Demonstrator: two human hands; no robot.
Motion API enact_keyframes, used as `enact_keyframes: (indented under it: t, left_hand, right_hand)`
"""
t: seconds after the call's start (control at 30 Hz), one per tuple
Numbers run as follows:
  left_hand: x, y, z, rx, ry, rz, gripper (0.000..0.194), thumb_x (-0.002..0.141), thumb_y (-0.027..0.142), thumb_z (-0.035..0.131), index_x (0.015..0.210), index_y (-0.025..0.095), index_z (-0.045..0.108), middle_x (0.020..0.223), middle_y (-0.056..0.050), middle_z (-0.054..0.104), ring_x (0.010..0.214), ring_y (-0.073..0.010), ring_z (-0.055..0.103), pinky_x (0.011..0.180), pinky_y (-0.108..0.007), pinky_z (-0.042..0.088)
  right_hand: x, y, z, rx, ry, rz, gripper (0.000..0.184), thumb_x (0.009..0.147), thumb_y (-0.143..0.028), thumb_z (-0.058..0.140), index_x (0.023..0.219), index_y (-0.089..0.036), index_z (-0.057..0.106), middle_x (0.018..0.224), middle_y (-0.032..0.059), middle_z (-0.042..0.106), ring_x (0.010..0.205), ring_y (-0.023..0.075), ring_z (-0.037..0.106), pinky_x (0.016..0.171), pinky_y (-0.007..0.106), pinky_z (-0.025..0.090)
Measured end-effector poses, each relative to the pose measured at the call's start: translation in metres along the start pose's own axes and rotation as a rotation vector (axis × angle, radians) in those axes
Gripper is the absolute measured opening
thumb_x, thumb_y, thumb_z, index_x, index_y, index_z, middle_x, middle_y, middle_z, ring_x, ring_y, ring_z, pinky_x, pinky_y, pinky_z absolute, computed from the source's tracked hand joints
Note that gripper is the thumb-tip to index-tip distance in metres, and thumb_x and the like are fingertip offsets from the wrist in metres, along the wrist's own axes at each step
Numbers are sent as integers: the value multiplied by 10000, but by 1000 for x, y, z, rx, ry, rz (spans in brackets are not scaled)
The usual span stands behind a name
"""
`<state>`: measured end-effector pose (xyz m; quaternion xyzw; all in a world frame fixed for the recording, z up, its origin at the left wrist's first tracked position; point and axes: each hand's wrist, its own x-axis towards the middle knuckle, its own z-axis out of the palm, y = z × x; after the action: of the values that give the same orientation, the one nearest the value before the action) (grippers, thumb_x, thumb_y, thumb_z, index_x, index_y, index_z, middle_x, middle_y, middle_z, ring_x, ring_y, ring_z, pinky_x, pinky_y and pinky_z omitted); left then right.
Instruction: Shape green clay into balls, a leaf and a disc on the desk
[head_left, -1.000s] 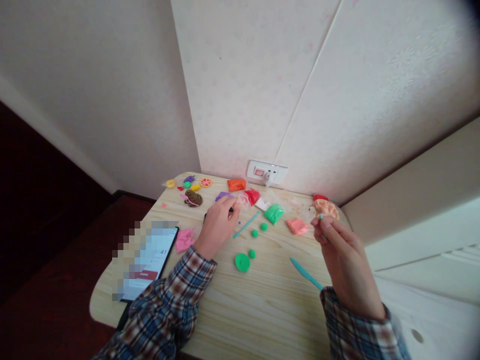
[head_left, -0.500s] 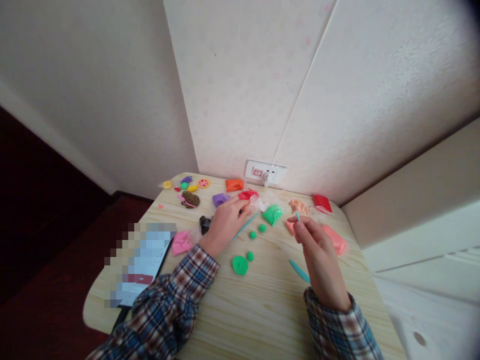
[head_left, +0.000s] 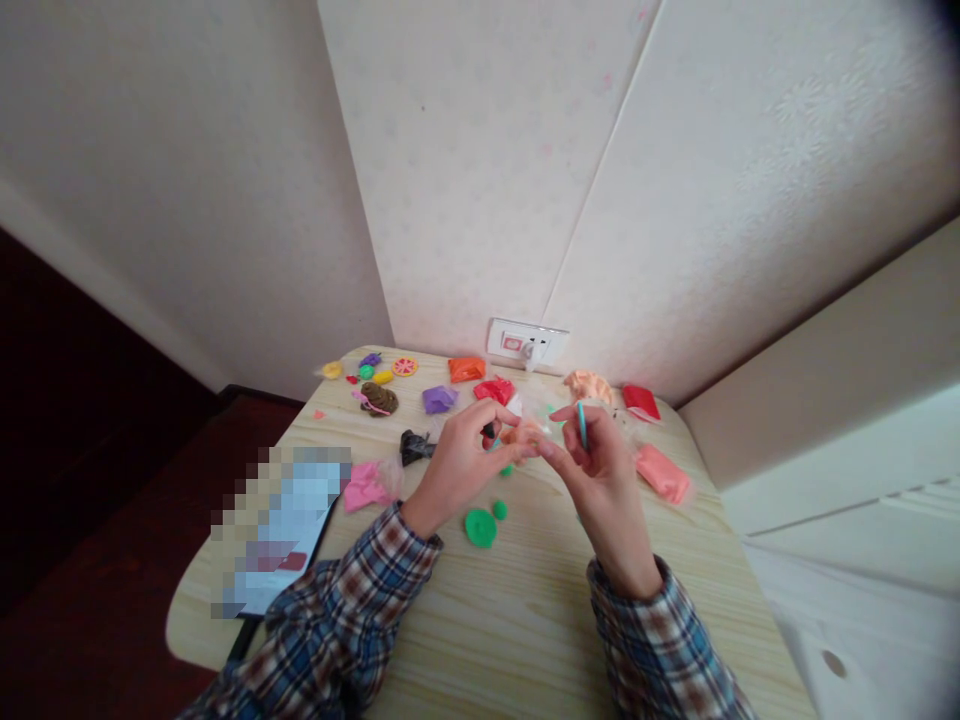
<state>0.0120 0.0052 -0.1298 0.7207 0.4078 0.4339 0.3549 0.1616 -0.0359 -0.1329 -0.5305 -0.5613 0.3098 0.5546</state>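
My two hands meet above the middle of the wooden table (head_left: 495,620). A small teal stick tool (head_left: 582,424) stands upright in my right hand (head_left: 600,475), whose fingers are pinched. My left hand (head_left: 459,462) is pinched too, its fingertips touching those of the right on a small pale orange bit of clay (head_left: 523,436). Just below the hands lie a flat green clay disc (head_left: 480,527) and a small green ball (head_left: 499,510).
Clay packets line the back: purple (head_left: 438,399), orange (head_left: 466,368), red (head_left: 493,389), another red (head_left: 642,401), salmon (head_left: 661,472), pink (head_left: 366,486), black (head_left: 414,445). Small clay figures (head_left: 379,397) sit far left. A phone (head_left: 279,525) lies at left; a wall socket (head_left: 527,343) behind.
My right hand carried the teal stick leftward from the table's right side. My left hand lifted off the packets, and the two now meet at the centre on a small clay bit.
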Motion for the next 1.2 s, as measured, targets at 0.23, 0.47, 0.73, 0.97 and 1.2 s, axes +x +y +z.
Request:
enact_keyframes:
  t: [0.23, 0.47, 0.73, 0.97, 1.2]
  left_hand:
    - [-1, -4, -2, -260, -67, -95, 398, 694, 460, 701, 921, 154, 586, 818, -7, 514, 761, -144, 487, 680, -262, 397]
    - [-1, 4, -10, -592, -338, -325, 341, 689, 446, 682, 755, 125, 587, 689, 17, 505, 627, -97, 439, 572, -217, 330]
    - [-3, -3, -13, -618, -114, -305, 222, 728, 339, 653, 670, 142, 568, 623, 40, 504, 587, -85, 430, 556, -208, 321]
    - [-3, -5, -10, -580, -225, -209, 152, 784, 279, 624, 728, 139, 636, 685, 3, 583, 643, -105, 519, 598, -211, 382]
    - [-3, -4, -15, -505, -323, -219, 174, 804, 303, 598, 810, 140, 659, 759, -22, 622, 708, -142, 577, 639, -239, 417]
  right_hand:
    - [1, -4, -1, 193, -107, 114, 153, 766, -339, 676, 785, -221, 581, 746, -27, 532, 719, 133, 499, 674, 270, 419]
    - [-2, -8, -6, 254, -197, 115, 162, 755, -353, 682, 761, -216, 594, 744, -14, 558, 733, 137, 510, 690, 264, 434]
    - [1, -11, -7, 163, -138, 87, 206, 770, -358, 665, 776, -218, 515, 717, -27, 458, 666, 119, 424, 591, 237, 376]
    - [3, -2, 4, 122, -275, 158, 274, 787, -422, 615, 680, -201, 495, 650, -37, 447, 631, 117, 405, 589, 254, 336]
    - [1, -2, -1, 128, -338, 226, 281, 791, -461, 596, 710, -198, 536, 666, -27, 486, 650, 128, 429, 598, 265, 322]
